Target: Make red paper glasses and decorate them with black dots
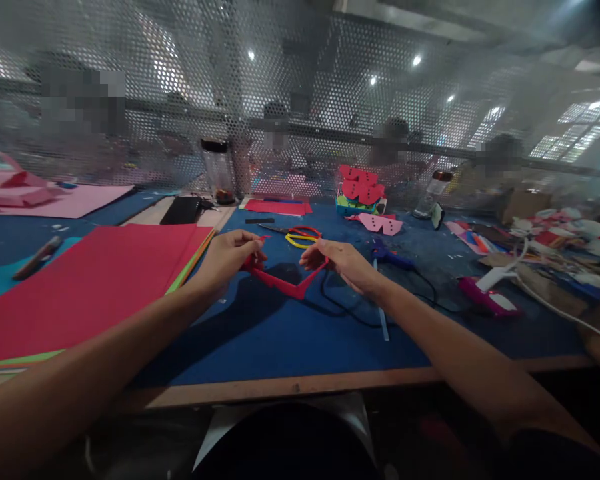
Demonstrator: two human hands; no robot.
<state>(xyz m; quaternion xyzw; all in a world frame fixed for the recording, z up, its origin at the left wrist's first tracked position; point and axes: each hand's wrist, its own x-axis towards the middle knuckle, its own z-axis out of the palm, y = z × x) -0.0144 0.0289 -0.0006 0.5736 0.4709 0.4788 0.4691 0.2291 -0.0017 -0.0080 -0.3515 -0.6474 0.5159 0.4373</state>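
A narrow red paper strip (285,287), bent into a V with an angular edge, hangs between my hands above the blue table (280,347). My left hand (237,257) pinches its left end, and a small red tip pokes out above the fingers. At the other end, my right hand (343,261) closes its thumb and fingers on the strip. Just beyond the hands lie scissors (303,236) with red and yellow handles. To the right of my right hand is a blue glue gun (393,255), its black cord curving over the table.
Large red sheets (100,280) are stacked at left beside a black phone (181,210). Pink and red paper cutouts (363,187) fill a small box at the back. A glass jar (219,170) stands near the perforated metal screen (300,87). A magenta power strip (487,298) lies right.
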